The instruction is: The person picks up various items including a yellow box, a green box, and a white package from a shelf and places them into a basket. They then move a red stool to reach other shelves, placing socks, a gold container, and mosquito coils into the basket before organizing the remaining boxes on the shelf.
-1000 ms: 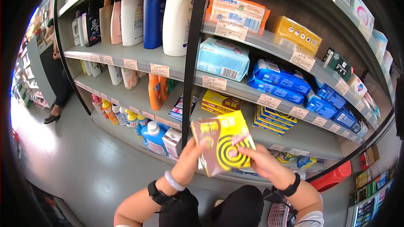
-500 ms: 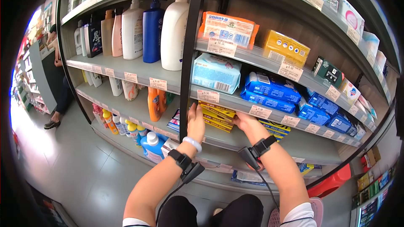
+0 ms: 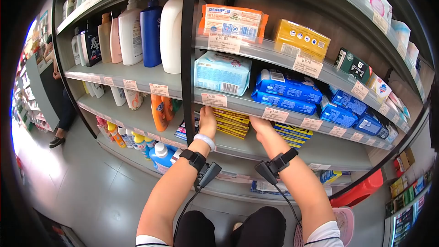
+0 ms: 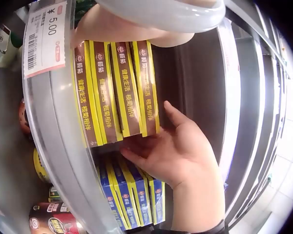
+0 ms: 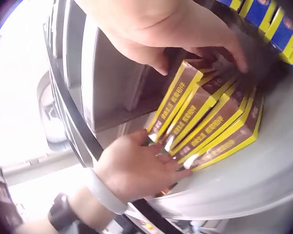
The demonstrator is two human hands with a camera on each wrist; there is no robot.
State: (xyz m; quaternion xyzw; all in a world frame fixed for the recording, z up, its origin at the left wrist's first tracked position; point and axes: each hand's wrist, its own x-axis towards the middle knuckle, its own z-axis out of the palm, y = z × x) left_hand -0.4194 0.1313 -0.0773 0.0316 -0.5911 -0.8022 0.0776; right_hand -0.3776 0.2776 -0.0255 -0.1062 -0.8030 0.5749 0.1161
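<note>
A stack of several brown-and-yellow mosquito coil boxes (image 3: 232, 124) lies on a lower shelf, under the blue wipes shelf. My left hand (image 3: 208, 122), with a pale bracelet, rests against the stack's left end; in the right wrist view its straightened fingers (image 5: 161, 158) lie along the box ends. At the right end is my right hand (image 3: 262, 128), thumb and fingers spread beside the boxes in the left wrist view. Its fingertips are partly hidden behind the stack. The box edges (image 4: 118, 95) stand nearly level with each other in the left wrist view.
Blue-and-yellow boxes (image 3: 292, 133) are stacked just right of my right hand. A black upright post (image 3: 188, 64) stands left of my left hand. Overhead runs a shelf edge with price tags (image 3: 214, 99). A pink basket (image 3: 344, 224) is on the floor at right.
A second ago both hands held one mosquito coil box in front of the shelf. It has gone to the shelf stack, and the hands now press the stack's two ends.
</note>
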